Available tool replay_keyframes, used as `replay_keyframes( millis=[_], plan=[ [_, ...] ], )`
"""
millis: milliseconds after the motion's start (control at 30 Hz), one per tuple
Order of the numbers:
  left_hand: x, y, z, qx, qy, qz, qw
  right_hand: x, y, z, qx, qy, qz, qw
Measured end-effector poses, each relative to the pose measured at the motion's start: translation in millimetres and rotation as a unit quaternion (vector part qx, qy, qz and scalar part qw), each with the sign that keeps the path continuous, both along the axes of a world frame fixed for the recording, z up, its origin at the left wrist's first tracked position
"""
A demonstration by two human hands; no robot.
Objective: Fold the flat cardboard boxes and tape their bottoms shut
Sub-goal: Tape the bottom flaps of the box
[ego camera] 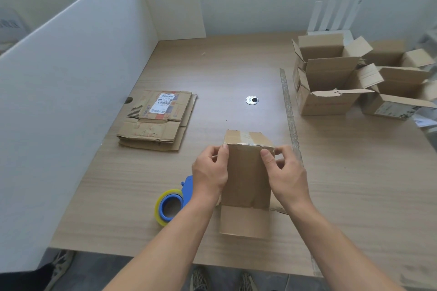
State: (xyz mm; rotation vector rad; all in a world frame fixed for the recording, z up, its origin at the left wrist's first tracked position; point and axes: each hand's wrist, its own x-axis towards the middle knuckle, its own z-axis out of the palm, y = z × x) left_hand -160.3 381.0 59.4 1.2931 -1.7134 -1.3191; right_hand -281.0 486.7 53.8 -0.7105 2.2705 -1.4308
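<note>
A small folded cardboard box stands on the wooden table in front of me, its bottom facing up with a strip of clear tape across the seam. My left hand grips its upper left edge, thumb on the near face. On the opposite side my right hand grips the upper right edge the same way. A flap of the box lies open toward me on the table. Just left of my left wrist lies a blue tape dispenser with a yellowish roll. A stack of flat boxes lies further left.
Several folded open boxes stand at the back right. A white partition walls the left side. A round metal cable grommet sits mid-table, and a clear strip runs along the table to its right. My shoes show below the front edge.
</note>
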Motion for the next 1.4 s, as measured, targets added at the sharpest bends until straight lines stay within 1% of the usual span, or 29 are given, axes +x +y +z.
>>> replay_keyframes(
  millis=[100,233,300,400,467,533,633,700,800,833,900,1000,1067,1133,1200,1300,1367,1400],
  plan=[
    [1.9,-2.7,-3.3,-0.001,0.007,-0.017,1.000,1.8,0.4,-1.2,0.002,0.000,0.004,1.000],
    [5.1,-3.8,-5.5,0.048,0.051,-0.036,0.997,2.0,-0.8,-2.0,-0.012,-0.031,-0.006,0.999],
    [5.1,-2.0,-8.4,0.064,0.066,-0.039,0.995,0.6,-3.8,0.7,-0.021,-0.027,-0.027,0.999],
    [5.5,2.6,-13.5,0.074,0.090,-0.025,0.993,-1.0,-7.0,6.2,-0.042,-0.025,-0.037,0.998],
    [6.9,6.5,-15.1,0.076,0.121,-0.006,0.990,-1.8,-6.9,6.2,-0.059,-0.036,-0.027,0.997],
    [7.1,7.8,-19.2,0.080,0.149,0.012,0.985,-2.9,-5.4,2.2,-0.085,-0.066,-0.017,0.994],
    [5.7,10.8,-21.9,0.090,0.163,0.009,0.982,-4.4,-0.4,-9.4,-0.139,-0.132,-0.020,0.981],
    [3.8,13.6,-24.3,0.102,0.166,0.008,0.981,-3.4,3.8,-18.7,-0.180,-0.187,-0.031,0.965],
    [1.1,19.8,-27.5,0.126,0.172,0.025,0.977,2.4,7.4,-31.7,-0.234,-0.277,-0.052,0.930],
    [0.3,21.8,-28.6,0.132,0.167,0.036,0.976,4.2,8.5,-35.1,-0.232,-0.289,-0.055,0.927],
    [-0.4,23.6,-33.4,0.149,0.151,0.060,0.975,5.8,10.9,-42.2,-0.201,-0.296,-0.052,0.932],
    [-0.7,21.7,-39.5,0.156,0.117,0.082,0.977,2.3,17.3,-53.1,-0.118,-0.269,-0.028,0.956],
    [0.7,20.1,-42.0,0.115,0.076,0.066,0.988,2.6,19.1,-55.4,-0.035,-0.219,-0.002,0.975],
    [3.2,21.1,-42.9,0.062,0.037,0.013,0.997,7.1,19.9,-56.7,0.020,-0.177,0.007,0.984],
    [6.3,22.0,-46.3,0.039,0.022,-0.024,0.999,13.4,20.6,-56.4,0.022,-0.158,0.009,0.987],
    [13.6,22.5,-58.4,0.063,0.026,-0.042,0.997,20.5,16.3,-54.6,0.018,-0.128,0.026,0.991],
    [20.3,25.0,-67.7,0.071,-0.006,-0.060,0.996,23.6,11.9,-55.0,0.045,-0.080,0.040,0.995],
    [23.2,25.8,-70.4,0.058,-0.032,-0.066,0.996,24.7,10.9,-55.1,0.058,-0.065,0.045,0.995]
  ],
)
